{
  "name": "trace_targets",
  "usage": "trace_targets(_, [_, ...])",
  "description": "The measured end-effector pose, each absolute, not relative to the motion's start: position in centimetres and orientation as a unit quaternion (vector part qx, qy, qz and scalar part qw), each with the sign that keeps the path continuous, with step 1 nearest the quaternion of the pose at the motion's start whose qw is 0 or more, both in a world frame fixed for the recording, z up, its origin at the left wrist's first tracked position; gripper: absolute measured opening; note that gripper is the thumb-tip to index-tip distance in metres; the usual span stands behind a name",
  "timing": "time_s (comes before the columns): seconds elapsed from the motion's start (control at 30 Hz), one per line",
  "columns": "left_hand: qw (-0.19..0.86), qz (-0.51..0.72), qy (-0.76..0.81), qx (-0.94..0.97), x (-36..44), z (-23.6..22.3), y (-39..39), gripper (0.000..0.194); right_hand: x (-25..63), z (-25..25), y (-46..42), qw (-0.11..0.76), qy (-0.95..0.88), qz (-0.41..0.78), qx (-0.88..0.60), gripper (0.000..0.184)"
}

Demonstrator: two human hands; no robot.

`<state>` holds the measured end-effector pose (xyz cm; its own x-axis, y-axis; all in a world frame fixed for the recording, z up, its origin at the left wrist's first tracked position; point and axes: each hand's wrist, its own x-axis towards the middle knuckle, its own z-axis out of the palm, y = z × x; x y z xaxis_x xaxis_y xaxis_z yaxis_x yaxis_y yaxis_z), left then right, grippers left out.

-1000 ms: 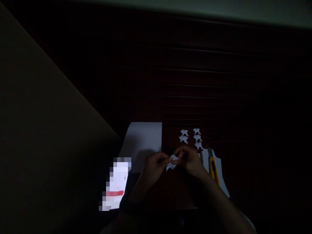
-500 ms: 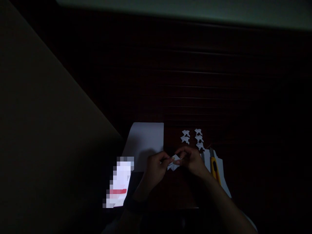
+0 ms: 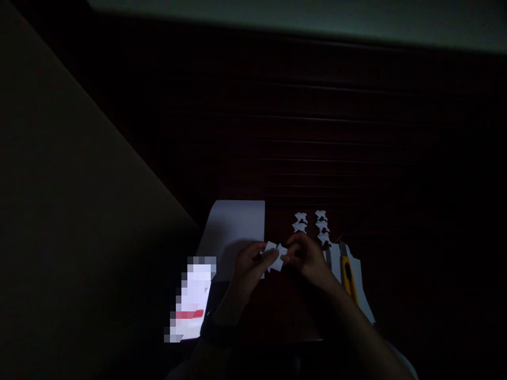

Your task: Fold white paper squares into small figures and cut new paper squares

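Note:
A small piece of folded white paper, with pointed flaps, is held up over the dark table. My left hand grips it from the left, thumb lying across its front. From the other side my right hand pinches its right edge between thumb and a bent finger. Just beyond my right hand, several small folded paper figures lie in two columns, a left column and a right column. They look like origami frogs or fish; the dim light hides the detail.
White paper sheets lie at the left, partly under my left hand. Nearer, a lit screen, blurred out, glows on that side. A yellow utility knife rests on white paper at the right. A pale wall slopes along the left.
The folded paper has turned and shifted slightly left, showing more separate flaps. My left thumb now lies across it, and my right fingers have moved to its right edge.

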<state>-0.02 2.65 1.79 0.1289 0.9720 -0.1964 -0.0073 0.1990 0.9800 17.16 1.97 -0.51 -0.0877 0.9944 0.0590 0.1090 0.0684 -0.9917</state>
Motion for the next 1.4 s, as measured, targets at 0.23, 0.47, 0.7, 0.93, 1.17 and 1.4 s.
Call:
trace_targets(0.23, [0.541,0.458,0.522,0.475,0.5,0.8,2.6,0.022,16.8,0.1,1.7,0.462,-0.573,0.485,-0.473,0.023])
trace_targets(0.47, [0.535,0.468,0.518,0.476,0.7,0.9,2.3,0.026,16.7,-0.2,1.8,0.459,-0.551,0.499,-0.486,0.020])
trace_targets(0.7, [0.536,0.450,0.524,0.486,0.8,1.2,2.4,0.022,16.9,-0.4,1.9,0.459,-0.520,0.503,-0.517,0.021])
trace_targets(0.93, [0.604,0.426,0.481,0.471,0.4,1.3,2.5,0.025,17.1,-0.2,2.0,0.463,-0.480,0.562,-0.489,0.022])
trace_targets(1.17, [0.638,0.421,0.460,0.451,0.1,1.4,2.4,0.029,17.3,0.1,2.0,0.461,-0.455,0.600,-0.469,0.022])
trace_targets(1.4, [0.662,0.391,0.459,0.445,-0.3,1.5,2.3,0.029,17.6,0.1,1.9,0.448,-0.445,0.635,-0.445,0.017])
